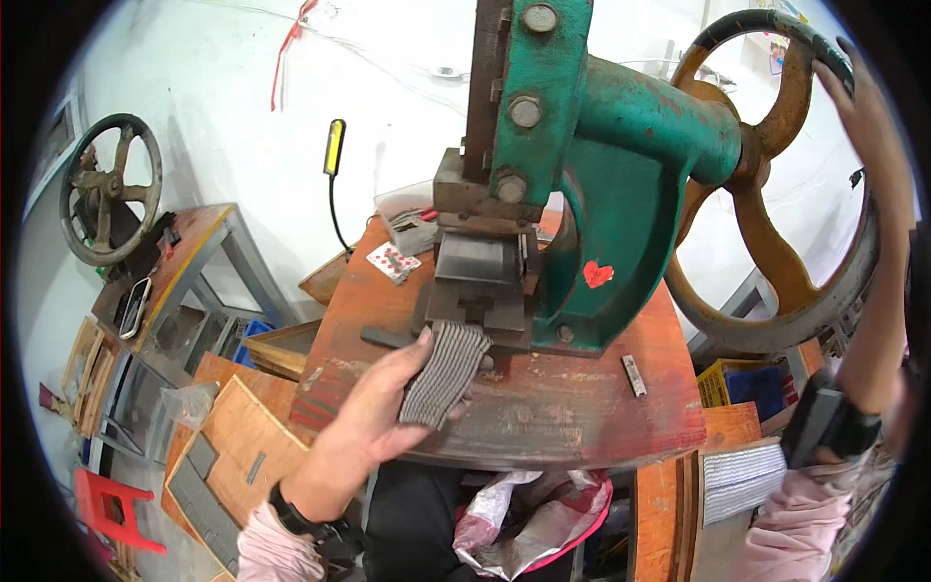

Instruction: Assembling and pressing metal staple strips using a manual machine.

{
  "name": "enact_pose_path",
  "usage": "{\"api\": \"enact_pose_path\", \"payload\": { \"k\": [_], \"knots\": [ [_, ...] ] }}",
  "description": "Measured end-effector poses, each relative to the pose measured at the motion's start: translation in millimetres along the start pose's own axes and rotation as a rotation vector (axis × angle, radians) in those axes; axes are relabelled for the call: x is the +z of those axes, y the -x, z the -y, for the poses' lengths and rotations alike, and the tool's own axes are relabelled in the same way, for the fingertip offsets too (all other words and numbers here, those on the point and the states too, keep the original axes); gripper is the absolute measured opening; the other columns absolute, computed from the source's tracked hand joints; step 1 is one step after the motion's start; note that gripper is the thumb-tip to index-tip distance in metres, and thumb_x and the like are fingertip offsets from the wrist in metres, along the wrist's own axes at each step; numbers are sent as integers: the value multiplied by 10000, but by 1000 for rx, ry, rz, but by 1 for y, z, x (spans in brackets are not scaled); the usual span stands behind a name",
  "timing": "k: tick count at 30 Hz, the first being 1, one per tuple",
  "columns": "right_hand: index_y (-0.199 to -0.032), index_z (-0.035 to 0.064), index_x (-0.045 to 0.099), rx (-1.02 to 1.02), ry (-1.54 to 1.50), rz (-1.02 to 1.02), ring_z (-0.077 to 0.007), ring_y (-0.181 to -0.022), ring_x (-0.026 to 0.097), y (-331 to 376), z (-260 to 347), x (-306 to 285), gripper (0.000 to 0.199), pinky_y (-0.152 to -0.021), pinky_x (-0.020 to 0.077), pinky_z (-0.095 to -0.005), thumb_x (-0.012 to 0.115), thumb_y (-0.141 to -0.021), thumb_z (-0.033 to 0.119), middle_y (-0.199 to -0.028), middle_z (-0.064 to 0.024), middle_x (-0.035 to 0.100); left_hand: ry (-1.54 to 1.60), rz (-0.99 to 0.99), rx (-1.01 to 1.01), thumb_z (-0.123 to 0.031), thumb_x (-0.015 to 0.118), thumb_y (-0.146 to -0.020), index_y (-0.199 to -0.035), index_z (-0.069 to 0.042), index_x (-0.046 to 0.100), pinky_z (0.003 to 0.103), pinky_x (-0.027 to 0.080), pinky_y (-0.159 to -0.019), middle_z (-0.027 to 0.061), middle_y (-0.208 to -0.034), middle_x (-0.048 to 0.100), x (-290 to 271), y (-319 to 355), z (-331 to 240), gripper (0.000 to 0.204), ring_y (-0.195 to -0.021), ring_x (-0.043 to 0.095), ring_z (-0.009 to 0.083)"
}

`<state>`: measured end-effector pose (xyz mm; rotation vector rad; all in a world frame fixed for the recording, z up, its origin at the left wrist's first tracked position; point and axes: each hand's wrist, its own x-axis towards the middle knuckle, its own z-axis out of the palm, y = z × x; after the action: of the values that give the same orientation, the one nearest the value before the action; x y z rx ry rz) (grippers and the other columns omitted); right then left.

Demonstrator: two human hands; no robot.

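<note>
My left hand (378,400) is closed around a stack of thin grey strips (444,373), held just in front of the press bed. Before me stands a green hand press (621,218) with a steel ram block (485,194) above a flat metal die (477,260). At the upper right my right hand (858,97) is on the rim of the press's large handwheel (790,257), its fingers over the edge. A dark flat bar (386,338) lies on the wooden table, partly behind the stack.
On the red-brown table (543,412) are a small metal piece (633,375), a playing card (393,262) and a plastic bin (412,228). A wooden tray (242,436) with grey pieces is at left, near a red stool (118,509). An open bag (533,529) sits below the table edge.
</note>
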<state>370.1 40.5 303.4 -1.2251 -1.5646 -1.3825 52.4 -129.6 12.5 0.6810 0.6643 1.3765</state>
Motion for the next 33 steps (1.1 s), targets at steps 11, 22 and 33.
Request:
{"api": "enact_pose_path", "payload": {
  "k": [11, 22, 33],
  "knots": [
    [-1123, -19, 539, 69, -971, 562, -418, -1080, 470, 335, 153, 17, 358, -914, 414, -482, 675, -829, 132, -1161, -238, 482, 528, 66, -112, -308, 462, -989, -1298, -55, 486, 378, 485, -728, 114, -1182, 602, 10, 43, 59, 400, -941, 599, 238],
    [-1051, -52, 574, 99, -948, 652, -420, -1067, 495, 356, 169, 16, 333, -924, 419, -472, 636, -861, 213, -1129, -259, 524, 477, -54, -250, -327, 479, -974, -1274, 21, 488, 400, 491, -725, 193, -1202, 589, 19, 41, 102, 460, -967, 604, 321],
    [-962, -53, 583, 131, -920, 642, -385, -1005, 511, 357, 161, 27, 313, -892, 426, -453, 628, -858, 239, -1026, -228, 538, 730, -201, -771, -255, 452, -983, -1245, -41, 501, 495, 467, -889, 161, -1206, 598, -45, 43, 257, 342, -1093, 580, 311]
  ]
}}
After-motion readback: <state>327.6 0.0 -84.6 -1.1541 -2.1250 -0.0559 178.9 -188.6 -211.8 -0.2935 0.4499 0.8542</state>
